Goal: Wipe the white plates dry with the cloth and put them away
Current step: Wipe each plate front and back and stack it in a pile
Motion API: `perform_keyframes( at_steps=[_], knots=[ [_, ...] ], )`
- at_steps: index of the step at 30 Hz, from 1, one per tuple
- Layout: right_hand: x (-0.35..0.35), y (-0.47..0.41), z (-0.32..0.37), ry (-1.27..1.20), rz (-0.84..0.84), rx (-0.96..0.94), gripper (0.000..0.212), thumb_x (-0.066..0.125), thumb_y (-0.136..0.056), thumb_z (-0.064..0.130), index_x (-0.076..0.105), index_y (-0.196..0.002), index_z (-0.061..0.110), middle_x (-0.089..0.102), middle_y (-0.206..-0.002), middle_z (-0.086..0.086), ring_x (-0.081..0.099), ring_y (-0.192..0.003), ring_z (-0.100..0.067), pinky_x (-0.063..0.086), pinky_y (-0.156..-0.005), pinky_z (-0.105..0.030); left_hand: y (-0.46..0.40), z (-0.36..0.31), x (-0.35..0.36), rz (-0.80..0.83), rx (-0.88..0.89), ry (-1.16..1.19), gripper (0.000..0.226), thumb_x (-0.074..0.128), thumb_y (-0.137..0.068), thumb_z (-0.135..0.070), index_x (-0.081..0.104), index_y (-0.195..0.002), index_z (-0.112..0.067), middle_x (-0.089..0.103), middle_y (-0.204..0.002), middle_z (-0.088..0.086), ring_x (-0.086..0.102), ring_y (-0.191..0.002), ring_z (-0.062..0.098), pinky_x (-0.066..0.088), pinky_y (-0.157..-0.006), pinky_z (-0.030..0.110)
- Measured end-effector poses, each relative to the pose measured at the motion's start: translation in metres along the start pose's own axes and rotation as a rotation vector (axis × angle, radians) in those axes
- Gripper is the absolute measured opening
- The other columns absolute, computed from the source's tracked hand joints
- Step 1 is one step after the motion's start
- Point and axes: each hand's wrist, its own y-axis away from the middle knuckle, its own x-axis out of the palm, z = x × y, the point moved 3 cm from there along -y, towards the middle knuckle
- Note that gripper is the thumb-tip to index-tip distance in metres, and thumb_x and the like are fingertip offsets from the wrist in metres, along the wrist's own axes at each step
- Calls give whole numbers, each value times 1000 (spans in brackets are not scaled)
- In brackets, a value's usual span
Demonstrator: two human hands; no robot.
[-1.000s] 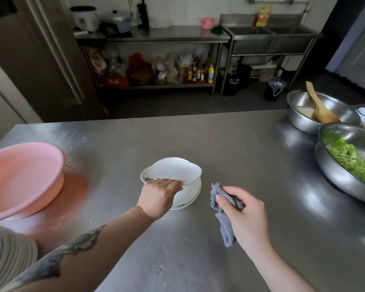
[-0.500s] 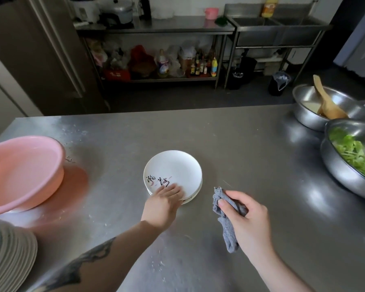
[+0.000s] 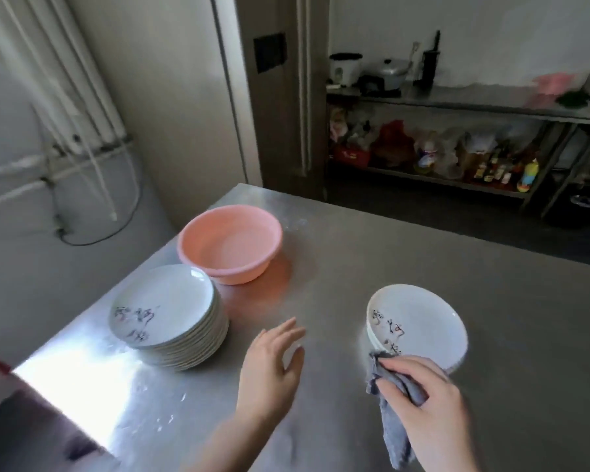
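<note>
R hand (image 3: 433,400) w/ cloth (image 3: 392,413) hides plates' (image 3: 419,321) near rim.

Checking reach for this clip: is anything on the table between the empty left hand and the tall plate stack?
Nothing visible: only bare steel table lies between the left hand and the tall plate stack.

table (image 3: 406,267) showing brushed metal, glaring bright at near left edge | plates (image 3: 164,311) looking glazed, glossy white (dark brush-like marks) | basin (image 3: 230,243) reading as smooth matt pink plastic | cloth (image 3: 394,427) hanging soft, grey, woven
</note>
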Motion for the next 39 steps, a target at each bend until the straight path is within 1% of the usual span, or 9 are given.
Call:
perform_keyframes(
  at_steps=[3, 7, 11, 17, 20, 23, 25, 30, 39],
  knots=[
    [44, -6, 23, -10, 109, -75, 54, 83, -62, -7, 69, -79, 43, 67, -93, 22, 60, -89, 6, 39, -82, -3, 12, 34, -66, -177, -73, -58, 29, 74, -82, -8, 75, -109, -19, 62, -131, -2, 59, -117, 17, 45, -103, 36],
    [99, 3, 55, -73, 162, -130, 50, 84, -60, -6, 71, -76, 39, 66, -92, 20, 61, -86, 5, 42, -78, -7, 22, 93, -144, -370, -259, -160, 29, 72, -84, -9, 74, -111, -17, 59, -135, -2, 54, -122, 18, 44, -101, 37],
    [145, 8, 80, -102, 163, -174, 45, 85, -59, -3, 73, -73, 38, 67, -88, 19, 63, -84, 4, 41, -75, -3, 11, 153, -195, -510, -461, -148, 29, 68, -89, -26, 68, -117, -20, 61, -125, -3, 59, -108, 18, 49, -84, 36],
    [213, 3, 118, -100, 137, -122, 41, 82, -66, -2, 72, -78, 35, 68, -92, 19, 65, -85, 0, 44, -75, -6, -26, 211, -214, -304, -553, 37, 34, 66, -86, -45, 60, -116, -31, 62, -95, -12, 58, -77, -1, 46, -65, 30],
    [239, 3, 137, -91, 77, -105, 38, 81, -67, -2, 73, -79, 33, 68, -91, 19, 66, -84, -1, 47, -75, -10, -41, 230, -216, -237, -527, 69, 27, 70, -83, -43, 62, -105, -30, 61, -85, -10, 57, -74, 1, 39, -57, 23],
    [251, 6, 144, -120, 52, -29, 33, 78, -70, -2, 74, -82, 29, 69, -92, 16, 68, -85, -8, 52, -78, -26, -49, 239, -217, -184, -528, 62, 22, 71, -79, -40, 59, -95, -30, 62, -74, -9, 58, -70, 3, 40, -55, 26],
    [254, 10, 149, -96, 28, -18, 33, 78, -70, 0, 74, -80, 31, 69, -93, 17, 68, -86, -8, 52, -79, -27, -52, 241, -219, -177, -517, 66, 18, 72, -76, -34, 60, -88, -28, 63, -68, -9, 59, -67, 6, 42, -55, 28],
    [264, 11, 150, -120, 11, 59, 31, 77, -72, -2, 75, -81, 27, 70, -93, 14, 69, -85, -9, 53, -79, -28, -59, 240, -219, -144, -481, 10, 15, 67, -79, -26, 55, -87, -24, 67, -72, -4, 61, -71, 17, 51, -63, 36],
    [273, 15, 153, -155, -9, 99, 35, 76, -71, -4, 75, -78, 30, 70, -92, 14, 69, -84, -8, 52, -75, -18, -61, 240, -222, -148, -508, 15, 19, 67, -77, -27, 58, -93, -23, 68, -76, -4, 63, -77, 19, 53, -69, 39]
  ],
)
